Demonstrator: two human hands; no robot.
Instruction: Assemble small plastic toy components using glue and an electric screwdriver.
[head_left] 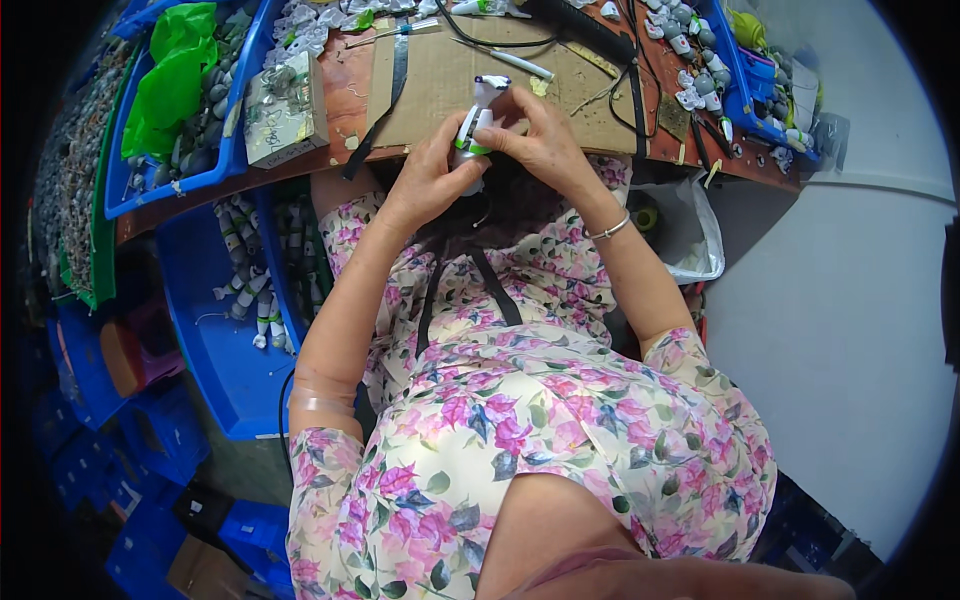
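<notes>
A small white plastic piece (pixel 476 128) with bright green bands and a dark-marked white flared end is held up over my lap, near the table's front edge. My left hand (pixel 432 180) is closed round its lower left side, thumb along the bottom. From the other side my right hand (pixel 545 145) grips it, with the thumb pressed on its middle and the fingers behind. I cannot make out exactly what kind of piece it is. Similar white, green and grey pieces (pixel 265 318) lie in a blue bin (pixel 215 350) low on the left.
Cardboard (pixel 420 85) covers the table's middle, with a screwdriver (pixel 392 33), a white pen-like stick (pixel 522 65) and black cables on it. Blue trays of grey and white parts (pixel 235 110) (pixel 735 60) flank it. A small box (pixel 285 112) stands left; a white bag (pixel 700 235) hangs at right.
</notes>
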